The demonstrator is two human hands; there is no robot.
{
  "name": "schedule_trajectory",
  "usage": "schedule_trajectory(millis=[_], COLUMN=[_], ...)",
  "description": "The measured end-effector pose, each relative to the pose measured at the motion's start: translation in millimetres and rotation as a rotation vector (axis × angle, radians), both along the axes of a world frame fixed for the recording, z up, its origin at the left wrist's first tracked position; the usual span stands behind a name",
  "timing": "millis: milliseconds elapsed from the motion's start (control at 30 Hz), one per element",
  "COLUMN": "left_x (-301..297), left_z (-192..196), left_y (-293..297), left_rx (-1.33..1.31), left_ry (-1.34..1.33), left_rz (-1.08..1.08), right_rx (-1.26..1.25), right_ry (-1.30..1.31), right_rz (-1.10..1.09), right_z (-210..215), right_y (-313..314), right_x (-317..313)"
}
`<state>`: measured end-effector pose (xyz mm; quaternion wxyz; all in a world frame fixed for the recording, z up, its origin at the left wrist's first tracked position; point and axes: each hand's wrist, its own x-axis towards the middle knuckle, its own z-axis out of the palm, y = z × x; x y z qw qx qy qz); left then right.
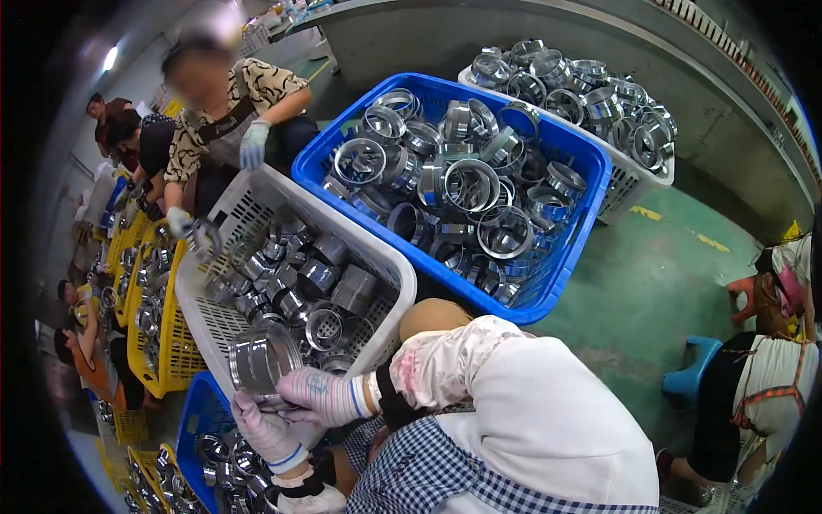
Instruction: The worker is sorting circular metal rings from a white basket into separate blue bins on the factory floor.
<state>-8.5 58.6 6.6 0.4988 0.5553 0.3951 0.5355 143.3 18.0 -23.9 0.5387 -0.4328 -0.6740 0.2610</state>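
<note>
A wide shiny metal ring (pixel 262 358) is tilted up over the near end of a white plastic basket (pixel 392 295). My right hand (pixel 322 396), in a pale pink striped glove, pinches its lower edge. Beside it my left hand (pixel 269 435), in a matching glove, is closed at the ring's bottom edge; its fingertips are partly hidden. Many smaller metal rings (pixel 320 276) lie loose inside the white basket, below and beyond the held ring.
A blue basket (pixel 561 287) heaped with rings adjoins the white one; another white basket (pixel 632 193) stands behind it. A second blue basket (pixel 193 420) is at lower left. Across from me a gloved co-worker (pixel 224 128) holds a ring. Yellow baskets (pixel 156 347) line the left.
</note>
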Motion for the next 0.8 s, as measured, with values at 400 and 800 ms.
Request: schedule_trajectory(millis=[400, 800], left_x=[-1, -106], left_z=[4, 43], left_y=[-21, 24], left_rx=[0.248, 0.054], left_ry=[0.558, -0.164], left_rz=[0.207, 0.037], right_rx=[-0.308, 0.1], right_ry=[0.043, -0.832], right_rz=[0.194, -0.185], right_z=[15, 19], right_y=[-2, -13], right_x=[29, 116])
